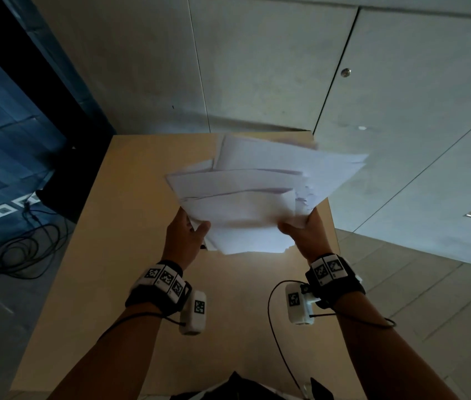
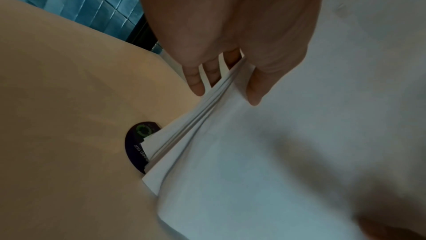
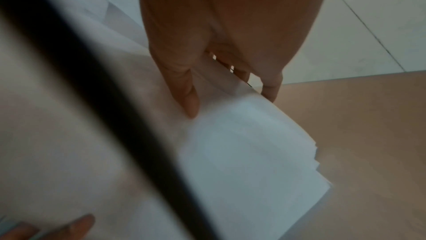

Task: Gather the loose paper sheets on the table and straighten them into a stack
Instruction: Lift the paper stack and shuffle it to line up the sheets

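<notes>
A fanned, uneven bundle of white paper sheets [image 1: 260,194] is held up over the far half of the tan table [image 1: 118,255]. My left hand [image 1: 188,232] grips the bundle's left edge, thumb on top and fingers underneath, as the left wrist view shows at the sheet edges [image 2: 207,109] with my left hand [image 2: 226,87] pinching them. My right hand [image 1: 300,226] grips the right edge the same way; in the right wrist view the right hand [image 3: 230,98] has its thumb on the sheets [image 3: 242,153]. The sheets' edges do not line up.
A dark round sticker [image 2: 138,143] lies on the table under the bundle's near corner. Black cables [image 1: 17,249] trail on the floor to the left of the table. Grey wall panels [image 1: 257,67] stand behind its far edge. A blurred black cable [image 3: 103,98] crosses the right wrist view.
</notes>
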Action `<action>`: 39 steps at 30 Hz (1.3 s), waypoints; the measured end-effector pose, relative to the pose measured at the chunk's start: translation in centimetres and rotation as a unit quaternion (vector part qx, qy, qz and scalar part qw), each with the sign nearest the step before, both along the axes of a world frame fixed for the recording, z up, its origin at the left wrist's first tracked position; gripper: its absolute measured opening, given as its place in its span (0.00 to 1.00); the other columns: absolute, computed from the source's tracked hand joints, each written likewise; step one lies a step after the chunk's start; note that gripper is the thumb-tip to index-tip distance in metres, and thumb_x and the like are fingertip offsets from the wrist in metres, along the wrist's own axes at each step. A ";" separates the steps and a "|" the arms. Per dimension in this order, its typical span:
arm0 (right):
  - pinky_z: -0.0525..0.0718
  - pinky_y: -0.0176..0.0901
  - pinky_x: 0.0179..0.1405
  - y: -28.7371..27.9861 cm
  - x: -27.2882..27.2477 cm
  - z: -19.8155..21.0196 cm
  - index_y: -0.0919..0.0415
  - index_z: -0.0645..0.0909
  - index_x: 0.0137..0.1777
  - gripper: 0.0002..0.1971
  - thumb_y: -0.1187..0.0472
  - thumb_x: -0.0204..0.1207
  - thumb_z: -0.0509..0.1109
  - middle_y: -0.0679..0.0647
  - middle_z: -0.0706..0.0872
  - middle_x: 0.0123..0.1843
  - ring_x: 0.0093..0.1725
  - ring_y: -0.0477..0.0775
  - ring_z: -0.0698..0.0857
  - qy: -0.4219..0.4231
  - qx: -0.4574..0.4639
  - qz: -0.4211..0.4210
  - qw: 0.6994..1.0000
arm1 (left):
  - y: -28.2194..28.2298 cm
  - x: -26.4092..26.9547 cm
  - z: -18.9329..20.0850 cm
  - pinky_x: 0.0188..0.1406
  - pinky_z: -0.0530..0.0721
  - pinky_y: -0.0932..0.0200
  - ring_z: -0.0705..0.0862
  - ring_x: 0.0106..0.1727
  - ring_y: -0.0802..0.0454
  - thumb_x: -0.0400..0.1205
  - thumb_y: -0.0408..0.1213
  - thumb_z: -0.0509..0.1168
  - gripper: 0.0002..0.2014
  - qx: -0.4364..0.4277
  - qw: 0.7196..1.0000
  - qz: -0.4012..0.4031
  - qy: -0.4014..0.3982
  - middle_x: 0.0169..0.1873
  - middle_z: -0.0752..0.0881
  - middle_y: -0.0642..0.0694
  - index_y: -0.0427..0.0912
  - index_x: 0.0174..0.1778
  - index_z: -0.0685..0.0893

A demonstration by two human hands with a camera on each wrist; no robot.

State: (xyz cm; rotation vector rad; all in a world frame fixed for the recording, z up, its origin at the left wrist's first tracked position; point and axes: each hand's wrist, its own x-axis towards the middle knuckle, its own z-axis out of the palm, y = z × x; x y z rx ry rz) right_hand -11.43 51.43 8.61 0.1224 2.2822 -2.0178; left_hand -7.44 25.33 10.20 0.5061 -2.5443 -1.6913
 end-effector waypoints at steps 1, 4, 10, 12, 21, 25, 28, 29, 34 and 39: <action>0.87 0.47 0.53 0.0 0.1 0.0 0.43 0.80 0.58 0.25 0.70 0.66 0.76 0.55 0.88 0.55 0.55 0.54 0.88 0.004 0.017 0.010 1.000 | 0.1 0.0 0.1 0.50 0.81 0.60 0.82 0.55 0.52 0.78 0.34 0.70 0.23 0.003 1.000 -0.004 0.004 0.56 0.83 0.49 0.45 0.69 0.74; 0.87 0.53 0.54 -0.2 0.5 -0.2 0.41 0.80 0.55 0.21 0.63 0.64 0.75 0.58 0.87 0.56 0.56 0.59 0.86 0.006 0.061 0.037 0.997 | 0.1 -0.2 0.2 0.54 0.80 0.58 0.82 0.57 0.51 0.78 0.34 0.70 0.23 0.003 1.000 -0.017 0.010 0.58 0.83 0.48 0.45 0.69 0.73; 0.85 0.43 0.47 0.0 0.4 0.0 0.57 0.73 0.64 0.32 0.65 0.59 0.78 0.50 0.84 0.55 0.54 0.49 0.85 -0.016 0.053 0.042 0.998 | 0.1 -0.4 0.0 0.61 0.82 0.53 0.81 0.59 0.52 0.78 0.35 0.71 0.25 -0.001 1.000 -0.011 0.015 0.59 0.83 0.48 0.44 0.70 0.73; 0.84 0.34 0.45 0.3 0.3 0.3 0.52 0.68 0.65 0.36 0.74 0.61 0.79 0.46 0.81 0.56 0.52 0.38 0.83 -0.021 0.037 0.052 0.998 | 0.1 -0.4 0.2 0.51 0.85 0.65 0.80 0.58 0.53 0.77 0.35 0.71 0.28 -0.001 1.000 -0.018 0.013 0.59 0.82 0.49 0.45 0.72 0.70; 0.80 0.43 0.47 0.1 0.3 -0.2 0.63 0.84 0.57 0.17 0.64 0.69 0.78 0.58 0.89 0.49 0.50 0.58 0.87 -0.058 0.160 0.025 0.985 | 0.2 -1.0 0.7 0.23 0.79 0.78 0.81 0.50 0.51 0.77 0.33 0.71 0.22 -0.007 1.000 -0.021 -0.013 0.55 0.83 0.44 0.40 0.67 0.75; 0.76 0.35 0.38 0.0 0.2 0.5 0.68 0.86 0.50 0.12 0.62 0.69 0.79 0.58 0.88 0.42 0.43 0.56 0.85 -0.028 0.170 -0.009 0.985 | -0.3 -1.3 0.5 0.34 0.82 0.64 0.86 0.48 0.44 0.77 0.37 0.71 0.12 -0.087 0.996 -0.014 0.007 0.47 0.87 0.41 0.35 0.53 0.82; 0.86 0.42 0.41 -0.1 0.0 1.0 0.63 0.85 0.47 0.11 0.60 0.67 0.80 0.54 0.90 0.41 0.44 0.57 0.89 -0.010 0.121 -0.046 0.992 | -0.3 -1.0 1.3 0.42 0.86 0.52 0.87 0.44 0.47 0.77 0.38 0.72 0.10 -0.078 0.996 0.002 0.049 0.43 0.89 0.43 0.37 0.50 0.84; 0.88 0.46 0.42 -0.1 0.0 1.2 0.61 0.85 0.46 0.12 0.59 0.66 0.81 0.54 0.91 0.42 0.44 0.56 0.90 -0.005 0.105 -0.057 0.993 | -0.3 -0.7 1.6 0.42 0.86 0.52 0.87 0.43 0.47 0.77 0.38 0.72 0.09 -0.073 0.995 0.010 0.065 0.41 0.89 0.43 0.37 0.48 0.84; 0.87 0.46 0.49 -0.3 0.4 0.7 0.55 0.80 0.56 0.19 0.57 0.67 0.80 0.53 0.90 0.50 0.50 0.52 0.89 0.000 0.091 -0.047 0.995 | -0.5 0.8 0.7 0.46 0.89 0.45 0.88 0.45 0.43 0.76 0.39 0.72 0.12 -0.042 0.998 -0.001 0.056 0.44 0.88 0.45 0.46 0.54 0.82; 0.80 0.42 0.54 -0.3 0.8 -1.2 0.59 0.76 0.66 0.24 0.63 0.70 0.77 0.53 0.87 0.58 0.57 0.54 0.85 -0.035 0.158 -0.007 0.987 | -0.5 1.1 -0.8 0.51 0.87 0.53 0.86 0.50 0.52 0.78 0.34 0.69 0.12 -0.029 0.999 -0.026 0.008 0.49 0.87 0.46 0.48 0.55 0.79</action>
